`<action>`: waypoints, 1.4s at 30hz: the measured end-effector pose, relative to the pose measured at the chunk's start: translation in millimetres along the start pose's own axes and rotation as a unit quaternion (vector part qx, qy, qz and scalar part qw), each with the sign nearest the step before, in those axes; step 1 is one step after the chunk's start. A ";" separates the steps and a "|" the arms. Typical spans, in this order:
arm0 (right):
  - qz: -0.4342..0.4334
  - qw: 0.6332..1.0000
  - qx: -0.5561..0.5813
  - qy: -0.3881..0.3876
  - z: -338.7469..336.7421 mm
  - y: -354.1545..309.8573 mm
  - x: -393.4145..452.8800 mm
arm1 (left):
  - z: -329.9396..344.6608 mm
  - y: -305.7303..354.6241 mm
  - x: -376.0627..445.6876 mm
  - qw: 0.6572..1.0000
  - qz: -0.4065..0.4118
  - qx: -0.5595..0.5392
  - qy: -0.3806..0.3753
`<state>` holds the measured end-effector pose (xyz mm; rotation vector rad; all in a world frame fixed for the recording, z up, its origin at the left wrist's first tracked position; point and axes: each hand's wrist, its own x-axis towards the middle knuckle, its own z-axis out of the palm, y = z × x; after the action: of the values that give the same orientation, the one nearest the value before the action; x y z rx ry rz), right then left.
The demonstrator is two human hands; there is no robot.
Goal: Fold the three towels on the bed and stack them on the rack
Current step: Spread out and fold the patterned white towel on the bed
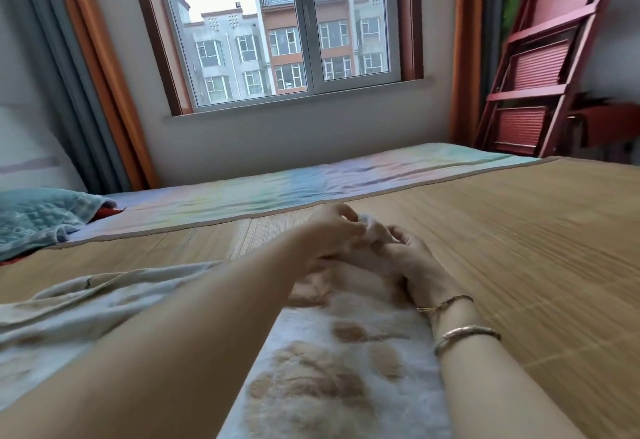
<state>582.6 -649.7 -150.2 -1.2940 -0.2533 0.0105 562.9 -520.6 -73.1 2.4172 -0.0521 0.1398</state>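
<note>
Our left hand (332,230) and right hand (412,262) pinch the far end of the white-and-tan towel (346,352) in curled fingers (346,211), mid-bed (519,230); its near end is cut off, and the fingertips blur.

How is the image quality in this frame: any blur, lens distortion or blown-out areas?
Head view: wide-angle bending bows the window frame and curtains and tilts the red rack; sky is blown out white; daylight is soft, with no hard shadows; both hands gripping the white towel corner are slightly smeared; the mat at right streaks with motion blur.
</note>
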 end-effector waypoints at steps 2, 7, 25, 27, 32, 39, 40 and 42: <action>0.001 1.000 -0.007 0.005 -2.4 -0.6 0.6 | -7.8 13.1 4.5 1.000 0.002 0.021 -0.014; -0.016 0.985 -0.164 0.047 -11.0 3.4 14.9 | -18.8 36.6 27.2 0.990 0.024 0.125 0.065; 0.010 0.759 -0.628 0.171 -16.1 10.5 7.5 | 39.2 6.2 -1.4 0.996 0.038 -0.053 0.063; 0.014 0.736 -0.667 0.116 -9.6 3.8 -1.5 | 14.8 5.6 -37.5 0.998 0.047 -0.016 0.034; 0.059 0.767 -0.639 0.008 -5.0 -16.2 -48.0 | -12.8 -15.6 -112.1 0.996 0.014 0.067 -0.049; 0.224 0.831 -0.505 -0.066 -32.1 -90.1 -154.9 | -8.1 -10.4 -192.5 0.984 0.035 0.102 -0.139; 0.231 0.822 -0.515 -0.078 -34.0 -94.3 -170.0 | -1.8 -6.4 -201.7 0.982 0.043 0.105 -0.151; 0.226 0.807 -0.539 -0.085 -36.6 -96.7 -196.4 | 11.7 1.6 -220.1 0.979 0.062 0.112 -0.161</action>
<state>385.8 -740.6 -102.7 -2.4847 -0.0771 0.4500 345.1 -529.7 -106.2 2.6389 -0.3538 -0.2023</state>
